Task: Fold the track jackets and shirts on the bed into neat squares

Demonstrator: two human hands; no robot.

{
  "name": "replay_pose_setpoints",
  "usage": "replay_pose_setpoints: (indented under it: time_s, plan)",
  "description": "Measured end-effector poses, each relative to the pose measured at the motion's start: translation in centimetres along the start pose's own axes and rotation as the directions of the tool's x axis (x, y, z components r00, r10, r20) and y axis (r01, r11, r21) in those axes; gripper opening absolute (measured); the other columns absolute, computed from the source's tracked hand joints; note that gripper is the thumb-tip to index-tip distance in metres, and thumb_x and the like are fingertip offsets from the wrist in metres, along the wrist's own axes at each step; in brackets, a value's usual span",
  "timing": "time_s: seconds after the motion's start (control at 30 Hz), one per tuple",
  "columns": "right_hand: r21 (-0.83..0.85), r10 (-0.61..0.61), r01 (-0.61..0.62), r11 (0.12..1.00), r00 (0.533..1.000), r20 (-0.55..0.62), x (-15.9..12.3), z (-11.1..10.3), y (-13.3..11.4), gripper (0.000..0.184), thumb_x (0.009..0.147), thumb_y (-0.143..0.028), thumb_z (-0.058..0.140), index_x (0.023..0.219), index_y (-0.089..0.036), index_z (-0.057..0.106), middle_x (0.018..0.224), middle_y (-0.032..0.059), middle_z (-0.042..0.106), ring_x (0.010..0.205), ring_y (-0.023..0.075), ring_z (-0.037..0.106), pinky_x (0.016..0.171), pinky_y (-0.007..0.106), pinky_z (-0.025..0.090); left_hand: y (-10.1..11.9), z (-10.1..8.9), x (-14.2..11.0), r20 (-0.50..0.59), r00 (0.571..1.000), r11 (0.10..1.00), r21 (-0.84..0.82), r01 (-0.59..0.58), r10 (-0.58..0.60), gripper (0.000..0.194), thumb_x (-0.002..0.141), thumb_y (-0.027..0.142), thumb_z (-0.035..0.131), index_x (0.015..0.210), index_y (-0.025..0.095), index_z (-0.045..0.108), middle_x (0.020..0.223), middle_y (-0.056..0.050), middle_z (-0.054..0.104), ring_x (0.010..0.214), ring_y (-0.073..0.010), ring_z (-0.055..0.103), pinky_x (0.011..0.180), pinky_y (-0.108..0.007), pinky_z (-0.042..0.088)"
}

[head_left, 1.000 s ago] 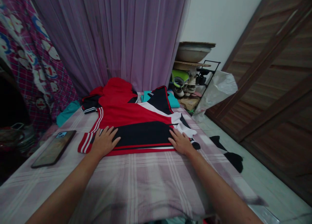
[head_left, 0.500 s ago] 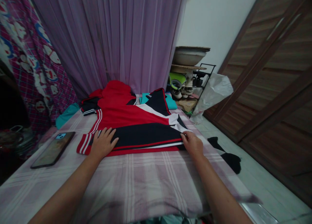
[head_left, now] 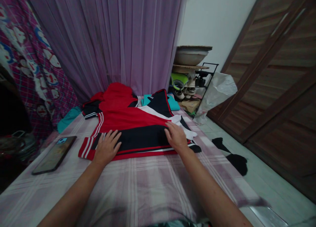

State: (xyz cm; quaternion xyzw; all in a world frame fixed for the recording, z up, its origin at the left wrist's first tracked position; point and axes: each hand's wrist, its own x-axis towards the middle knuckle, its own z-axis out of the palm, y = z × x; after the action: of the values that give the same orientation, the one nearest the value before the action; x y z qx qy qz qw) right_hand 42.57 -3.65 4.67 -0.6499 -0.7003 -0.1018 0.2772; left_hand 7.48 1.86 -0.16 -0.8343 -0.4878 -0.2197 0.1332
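A red, black and white sports shirt [head_left: 138, 128] lies spread on a bed with a pink checked sheet [head_left: 148, 187]. My left hand [head_left: 107, 148] rests flat on the shirt's lower left part, fingers spread, beside the striped red sleeve [head_left: 86, 148]. My right hand [head_left: 175, 136] lies flat on the shirt's lower right part, fingers stretched out over the black panel. Neither hand holds anything.
A phone [head_left: 54, 154] lies face up on the sheet at the left. More red, black and teal clothes [head_left: 112, 95] are heaped at the bed's far end by a purple curtain. A shoe rack [head_left: 191, 85], a white bag [head_left: 217, 92], dark cloths [head_left: 232, 156] on the floor and wooden doors are right.
My right hand has moved from the shirt's right edge inward and up onto the black panel. The left hand has stayed flat on the shirt.
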Motion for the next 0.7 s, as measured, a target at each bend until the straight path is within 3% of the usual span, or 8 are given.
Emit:
replay_pose_setpoints:
  time_s: [0.07, 0.13, 0.23, 0.3, 0.37, 0.47, 0.6, 0.7]
  plan:
    - [0.072, -0.159, 0.153, 0.986, 0.984, 0.078, 1.1, 1.6, -2.0, 0.046, 0.099, -0.034, 0.041, 0.142, -0.023, 0.053, 0.147, 0.0095, 0.052, 0.136, 0.0224, 0.046, 0.112, 0.04, 0.035, -0.2, 0.1, -0.2, 0.032, 0.999, 0.998, -0.053, -0.037, 0.039, 0.047, 0.097, 0.04, 0.035, 0.129, 0.024, 0.065, 0.136, -0.01, 0.063, 0.132, -0.0289, 0.053, 0.115, -0.053, 0.029]
    - [0.062, -0.198, 0.188, 0.98, 0.954, 0.226, 1.4, 3.4, -2.6, 0.048, 0.099, -0.039, 0.043, 0.145, -0.025, 0.05, 0.153, 0.0088, 0.046, 0.141, 0.0233, 0.039, 0.116, 0.045, 0.029, -0.3, 0.2, -0.4, 0.057, 0.998, 0.996, -0.083, -0.025, 0.03, 0.046, 0.097, 0.041, 0.035, 0.123, 0.025, 0.069, 0.129, -0.009, 0.068, 0.125, -0.0274, 0.059, 0.113, -0.052, 0.033]
    - [-0.1, 0.031, 0.01, 0.995, 0.917, 0.398, 0.8, 5.5, -0.6, 0.052, 0.1, -0.046, 0.039, 0.147, -0.025, 0.047, 0.156, 0.0109, 0.041, 0.144, 0.0274, 0.034, 0.116, 0.055, 0.026, -0.2, 0.1, -0.5, 0.05, 0.999, 0.996, -0.095, -0.002, 0.007, 0.046, 0.098, 0.042, 0.035, 0.123, 0.024, 0.069, 0.128, -0.009, 0.069, 0.124, -0.0272, 0.06, 0.112, -0.052, 0.035]
    - [-0.193, 0.169, -0.098, 0.976, 0.902, 0.397, 0.2, 6.2, 1.4, 0.054, 0.1, -0.048, 0.037, 0.148, -0.025, 0.045, 0.157, 0.0117, 0.039, 0.145, 0.0282, 0.034, 0.115, 0.056, 0.026, -0.2, -0.1, -0.5, 0.038, 0.999, 0.996, -0.093, 0.01, -0.006, 0.045, 0.098, 0.041, 0.036, 0.124, 0.024, 0.068, 0.13, -0.009, 0.067, 0.127, -0.0272, 0.058, 0.113, -0.052, 0.034]
    - [-0.22, 0.203, -0.126, 0.967, 0.904, 0.376, -0.1, 6.4, 2.7, 0.054, 0.1, -0.047, 0.036, 0.149, -0.025, 0.044, 0.157, 0.0119, 0.039, 0.144, 0.028, 0.035, 0.115, 0.056, 0.026, 0.0, -0.1, -0.5, 0.047, 0.998, 0.995, -0.09, 0.033, -0.029, 0.043, 0.097, 0.041, 0.038, 0.124, 0.025, 0.068, 0.132, -0.008, 0.066, 0.13, -0.0272, 0.055, 0.113, -0.053, 0.033]
    - [-0.203, 0.181, -0.111, 0.973, 0.913, 0.365, 0.0, 5.7, 2.4, 0.054, 0.1, -0.047, 0.036, 0.149, -0.026, 0.045, 0.157, 0.0121, 0.039, 0.143, 0.0295, 0.036, 0.114, 0.058, 0.026, 0.1, -0.1, -0.2, 0.093, 0.994, 0.994, -0.091, 0.067, -0.059, 0.042, 0.097, 0.041, 0.039, 0.123, 0.026, 0.068, 0.133, -0.007, 0.066, 0.13, -0.0279, 0.055, 0.113, -0.054, 0.034]
    - [-0.157, 0.052, -0.013, 0.988, 0.967, 0.249, 0.2, 4.3, 0.3, 0.054, 0.1, -0.045, 0.036, 0.152, -0.028, 0.038, 0.161, 0.01, 0.031, 0.147, 0.0289, 0.029, 0.116, 0.06, 0.021, 0.3, -0.1, -0.2, 0.115, 0.99, 0.992, -0.08, 0.096, -0.086, 0.04, 0.096, 0.04, 0.042, 0.123, 0.026, 0.068, 0.134, -0.008, 0.065, 0.131, -0.0297, 0.054, 0.115, -0.061, 0.026]
    - [-0.149, -0.021, 0.072, 0.986, 0.947, 0.322, -0.8, 3.7, 0.8, 0.053, 0.1, -0.043, 0.039, 0.151, -0.027, 0.041, 0.159, 0.0099, 0.035, 0.147, 0.027, 0.031, 0.117, 0.056, 0.023, 0.2, -0.1, -0.4, 0.107, 0.986, 0.99, -0.056, 0.131, -0.124, 0.038, 0.096, 0.039, 0.042, 0.121, 0.028, 0.068, 0.134, -0.008, 0.065, 0.131, -0.0303, 0.054, 0.115, -0.067, 0.017]
